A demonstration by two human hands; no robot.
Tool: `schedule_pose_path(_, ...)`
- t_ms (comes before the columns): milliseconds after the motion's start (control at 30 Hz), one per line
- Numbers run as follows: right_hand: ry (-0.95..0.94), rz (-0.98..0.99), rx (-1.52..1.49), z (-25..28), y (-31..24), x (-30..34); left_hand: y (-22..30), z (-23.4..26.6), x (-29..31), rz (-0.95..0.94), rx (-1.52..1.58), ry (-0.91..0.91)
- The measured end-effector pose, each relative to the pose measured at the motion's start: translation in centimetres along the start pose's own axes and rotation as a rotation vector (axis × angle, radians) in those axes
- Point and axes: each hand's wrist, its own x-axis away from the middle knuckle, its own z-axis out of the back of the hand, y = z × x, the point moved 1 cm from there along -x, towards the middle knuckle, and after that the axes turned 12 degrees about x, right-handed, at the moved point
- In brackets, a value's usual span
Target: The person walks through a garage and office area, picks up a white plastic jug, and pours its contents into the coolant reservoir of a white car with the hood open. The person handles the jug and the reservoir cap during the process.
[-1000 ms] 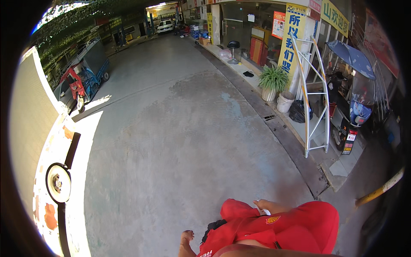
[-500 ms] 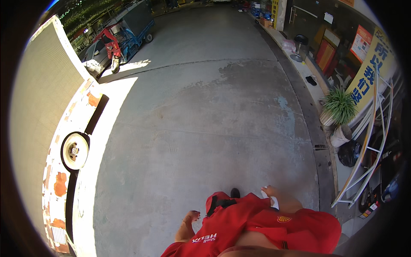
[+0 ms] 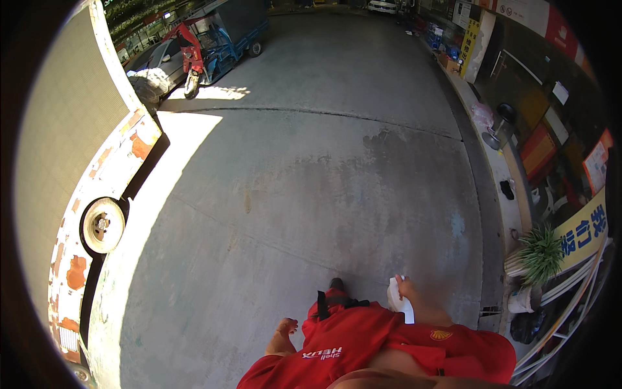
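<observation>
My right hand (image 3: 405, 289), low and right of centre, is closed on a white sheet-like item (image 3: 398, 302), perhaps paper or cloth, which hangs down beside my leg. Out to the left of my body is my left hand (image 3: 287, 325). Its fingers are loosely bent and a little apart, and nothing shows in them. I wear a red work shirt (image 3: 363, 340) and red trousers. One dark shoe (image 3: 336, 283) pokes out ahead on the grey concrete ground (image 3: 272, 214).
On the left stands a rusty white truck body (image 3: 78, 272) with a wheel (image 3: 103, 225). A red-and-blue cargo tricycle (image 3: 194, 55) is parked ahead left. Along the right kerb are a black stool (image 3: 495, 133), a potted plant (image 3: 543, 253), a white bucket (image 3: 520, 301) and metal frames (image 3: 570, 324).
The view has shifted forward and turned left; the stool, plant and frames sit farther right. The white item shows more fully beside my right hand.
</observation>
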Motion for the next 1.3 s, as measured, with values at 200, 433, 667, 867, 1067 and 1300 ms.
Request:
schedule_pose_path(200, -0.245, -0.206, -0.129, 7.0, -5.5, -6.1, 24.9, 2.1, -3.9, -0.385, 0.038, 0.058)
schedule_pose_path(433, -0.356, -0.374, -0.328, 14.9, -12.4, -17.8, 45.6, 2.9, -10.2, -0.508, 0.138, 0.155)
schedule_pose_path(667, -0.326, -0.068, 0.057, 29.6, -26.6, -37.8, 55.3, 0.2, -15.1, 0.05, 0.023, -0.019)
schedule_pose_path(867, 0.027, 0.211, 0.172, 38.9, -41.6, -52.1, 71.7, -2.5, -18.1, -0.323, -0.062, 0.024)
schedule_pose_path(1067, 0.063, 0.183, -0.02, 45.6, -52.6, -65.6, 88.1, -2.4, -31.4, -0.55, -0.858, 0.058)
schedule_pose_path(1300, -0.076, -0.139, -0.113, 51.1, -55.5, -78.8, 115.1, 4.4, -39.4, -0.183, -0.207, -0.333)
